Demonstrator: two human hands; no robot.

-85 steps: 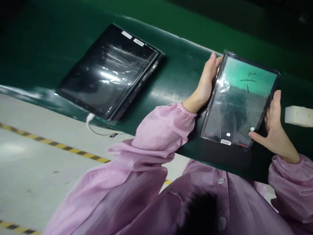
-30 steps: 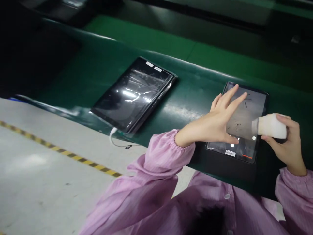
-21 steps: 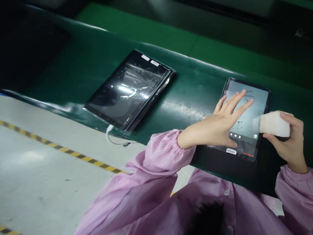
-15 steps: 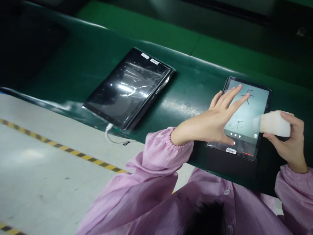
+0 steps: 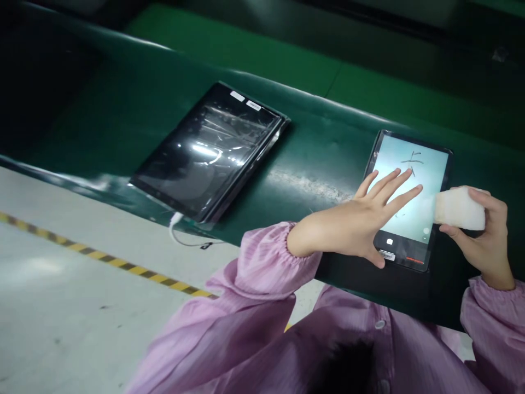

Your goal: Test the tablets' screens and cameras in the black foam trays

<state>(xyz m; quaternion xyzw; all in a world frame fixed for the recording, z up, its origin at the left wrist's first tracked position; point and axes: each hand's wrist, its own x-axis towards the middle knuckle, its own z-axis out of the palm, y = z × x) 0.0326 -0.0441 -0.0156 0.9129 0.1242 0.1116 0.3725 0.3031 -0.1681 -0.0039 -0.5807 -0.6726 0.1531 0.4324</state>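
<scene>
A tablet (image 5: 435, 175) with a lit, pale screen lies on the green mat, dark handwritten strokes showing near its top. My left hand (image 5: 365, 219) is spread over the screen's left and middle part, fingers apart and holding nothing; whether the fingertips touch the glass I cannot tell. Part of the writing is hidden under it. Just right of the tablet, my right hand (image 5: 488, 235) grips a white, sponge-like block (image 5: 463, 208) between thumb and fingers. The block's yellowish end points at the tablet's right edge.
Larger black tablets (image 5: 213, 148), stacked and wrapped in clear film, lie to the left on the green mat (image 5: 299, 158). A white cable (image 5: 175, 221) hangs from their lower edge over the table's front. Yellow-black tape (image 5: 123, 265) crosses the floor.
My left hand has slid down the screen toward the tablet's lower edge, uncovering more of the upper writing. Small icons low on the screen have changed. My right hand still holds the block.
</scene>
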